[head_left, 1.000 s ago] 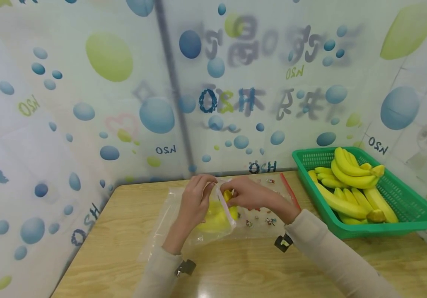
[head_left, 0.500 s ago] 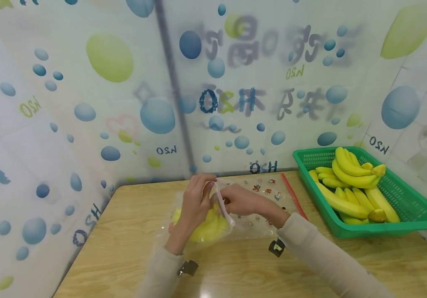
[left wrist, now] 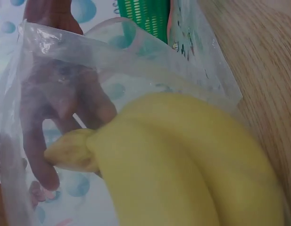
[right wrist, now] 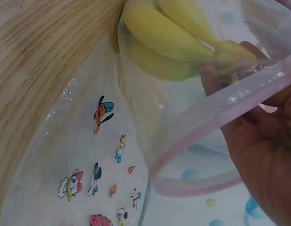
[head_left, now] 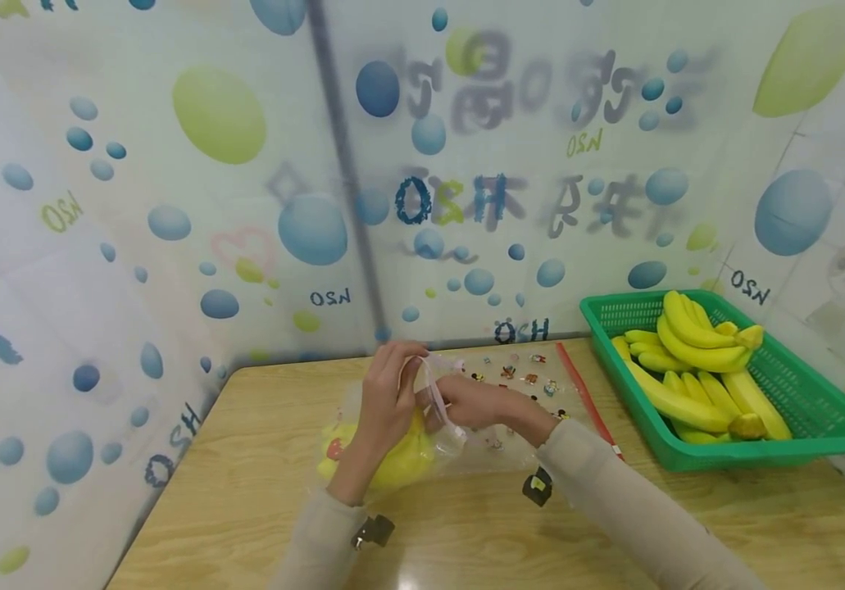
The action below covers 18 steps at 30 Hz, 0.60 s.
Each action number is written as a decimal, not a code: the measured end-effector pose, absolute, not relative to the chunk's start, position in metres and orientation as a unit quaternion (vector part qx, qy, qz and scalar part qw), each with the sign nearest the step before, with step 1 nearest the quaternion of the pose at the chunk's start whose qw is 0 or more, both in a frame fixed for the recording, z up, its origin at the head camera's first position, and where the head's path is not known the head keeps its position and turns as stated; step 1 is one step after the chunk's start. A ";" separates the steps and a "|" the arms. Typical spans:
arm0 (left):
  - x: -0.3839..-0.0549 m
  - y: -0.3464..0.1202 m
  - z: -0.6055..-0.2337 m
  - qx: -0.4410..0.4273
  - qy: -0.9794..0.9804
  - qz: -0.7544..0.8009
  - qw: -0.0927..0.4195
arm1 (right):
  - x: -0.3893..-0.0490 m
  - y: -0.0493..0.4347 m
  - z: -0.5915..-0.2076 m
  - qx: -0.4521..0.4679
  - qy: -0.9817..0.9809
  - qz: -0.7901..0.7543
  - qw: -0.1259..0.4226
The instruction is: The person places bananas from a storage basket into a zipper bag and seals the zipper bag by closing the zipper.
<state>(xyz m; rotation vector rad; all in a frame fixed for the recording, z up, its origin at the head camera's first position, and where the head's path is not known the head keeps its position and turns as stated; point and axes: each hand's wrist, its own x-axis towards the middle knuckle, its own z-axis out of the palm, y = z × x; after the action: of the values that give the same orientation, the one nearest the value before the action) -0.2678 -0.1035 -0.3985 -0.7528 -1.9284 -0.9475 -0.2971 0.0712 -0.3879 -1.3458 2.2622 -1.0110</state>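
A clear zip bag (head_left: 453, 438) with a pale pink rim is held up at its mouth by my left hand (head_left: 387, 401), whose fingers pinch the top of the rim. Inside it lies a bunch of yellow bananas (left wrist: 183, 155), its stem toward the opening. My right hand (head_left: 470, 401) reaches through the mouth. In the right wrist view, its fingers (right wrist: 213, 82) lie on both sides of the stem (right wrist: 232, 54) and hold it. Plastic and the left hand partly hide the bunch in the head view.
A second clear bag (head_left: 551, 389), with cartoon prints and a red strip, lies flat on the wooden table (head_left: 245, 475) to the right. Beyond it stands a green basket (head_left: 828, 426) with several banana bunches (head_left: 702, 352). A patterned curtain (head_left: 245, 205) hangs behind.
My right hand has moved left, deeper into the bag, and the bananas have shifted left with it. More of the printed bag shows. My left hand stays at the rim.
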 end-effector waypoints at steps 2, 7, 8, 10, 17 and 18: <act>-0.267 -0.104 -0.397 -0.302 -0.770 -0.377 0.418 | -0.298 0.073 -0.389 -0.462 0.790 -0.364 0.173; -0.267 -0.107 -0.395 -0.302 -0.775 -0.366 0.418 | -0.296 0.080 -0.390 -0.432 0.800 -0.381 0.167; -0.267 -0.108 -0.394 -0.300 -0.778 -0.361 0.417 | -0.295 0.081 -0.390 -0.427 0.802 -0.383 0.165; -0.266 -0.111 -0.392 -0.296 -0.791 -0.344 0.412 | -0.295 0.084 -0.389 -0.427 0.804 -0.379 0.166; -0.263 -0.123 -0.380 -0.321 -0.830 -0.267 0.370 | -0.290 0.100 -0.383 -0.415 0.817 -0.358 0.179; -0.263 -0.124 -0.379 -0.325 -0.831 -0.265 0.365 | -0.289 0.102 -0.382 -0.411 0.820 -0.356 0.181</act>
<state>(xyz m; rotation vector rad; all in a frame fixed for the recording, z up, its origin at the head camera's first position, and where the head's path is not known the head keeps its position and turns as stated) -0.2627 -0.1242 -0.3790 -0.8363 -2.1363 -0.6825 -0.2890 0.1024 -0.3819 -1.1604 2.3146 -1.0059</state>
